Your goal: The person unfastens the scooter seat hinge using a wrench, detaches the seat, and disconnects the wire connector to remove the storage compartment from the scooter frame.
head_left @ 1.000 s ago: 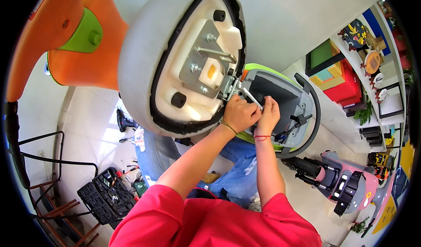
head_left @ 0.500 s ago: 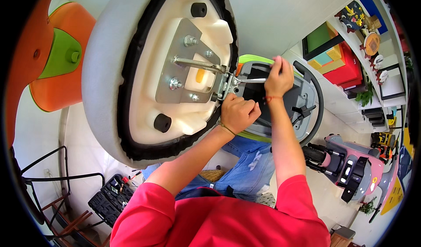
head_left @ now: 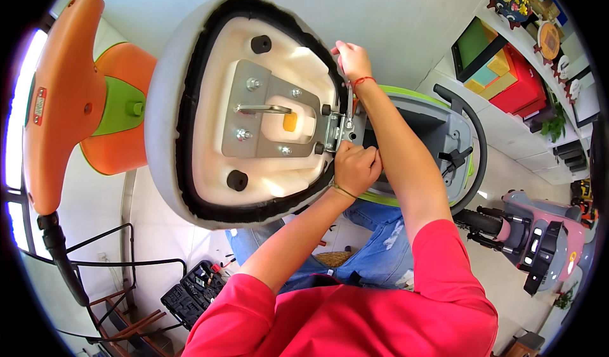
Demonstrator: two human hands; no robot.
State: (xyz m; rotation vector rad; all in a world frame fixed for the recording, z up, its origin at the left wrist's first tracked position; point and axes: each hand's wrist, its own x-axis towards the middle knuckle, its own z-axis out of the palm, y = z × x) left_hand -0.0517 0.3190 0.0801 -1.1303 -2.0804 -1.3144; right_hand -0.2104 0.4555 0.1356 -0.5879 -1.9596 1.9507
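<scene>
Standing at the far left is an orange panel [head_left: 60, 116]; an open toolbox [head_left: 193, 290] lies on the floor to its lower right. The seat [head_left: 266, 170] is tipped up, underside exposed, with a metal plate [head_left: 254, 97] bolted to it. The hinge [head_left: 333, 133] sits at the seat's right edge. The wrench [head_left: 349, 106] points upward from the bolt area just right of the hinge. The right hand [head_left: 354, 61] is at the wrench's upper end, its fingers loosely bent and directed left; whether they grip the shaft cannot be told. The left hand [head_left: 357, 168] is curled into a fist just below the hinge; its contents, if any, are hidden. The grey box [head_left: 419, 125] is to the right, partly behind the right forearm.

Compared with half a second ago, the wrench has swung from pointing right to pointing up. The right hand has moved up and left with it. The left hand remains curled beside the hinge.
</scene>
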